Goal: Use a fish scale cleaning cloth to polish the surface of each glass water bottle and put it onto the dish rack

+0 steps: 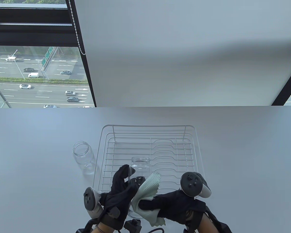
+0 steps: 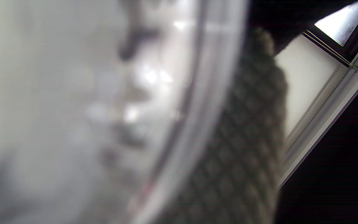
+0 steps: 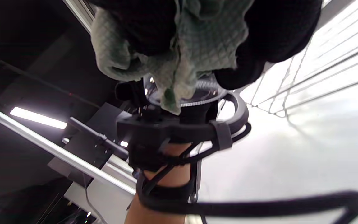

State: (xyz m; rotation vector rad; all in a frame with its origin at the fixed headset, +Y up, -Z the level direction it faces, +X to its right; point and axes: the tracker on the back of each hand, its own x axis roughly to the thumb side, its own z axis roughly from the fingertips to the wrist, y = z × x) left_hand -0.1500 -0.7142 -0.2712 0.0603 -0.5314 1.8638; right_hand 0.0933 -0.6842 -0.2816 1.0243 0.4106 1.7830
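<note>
A clear glass bottle (image 1: 140,167) is held tilted above the near edge of the white wire dish rack (image 1: 196,145), mouth pointing away. My left hand (image 1: 122,191) grips its body from the left, fingers curled round the glass. My right hand (image 1: 160,202) holds a pale green fish scale cloth (image 1: 149,188) against the bottle's right side. The left wrist view is filled by blurred glass (image 2: 104,109) with the cloth (image 2: 241,155) behind it. The right wrist view shows the cloth (image 3: 194,53) bunched in my gloved fingers (image 3: 275,34). A second empty glass bottle (image 1: 83,157) stands on the table left of the rack.
The white table (image 1: 245,157) runs out to both sides of the rack. A window and a white roller blind (image 1: 184,48) lie beyond the far edge. The rack (image 3: 322,62) holds no bottle.
</note>
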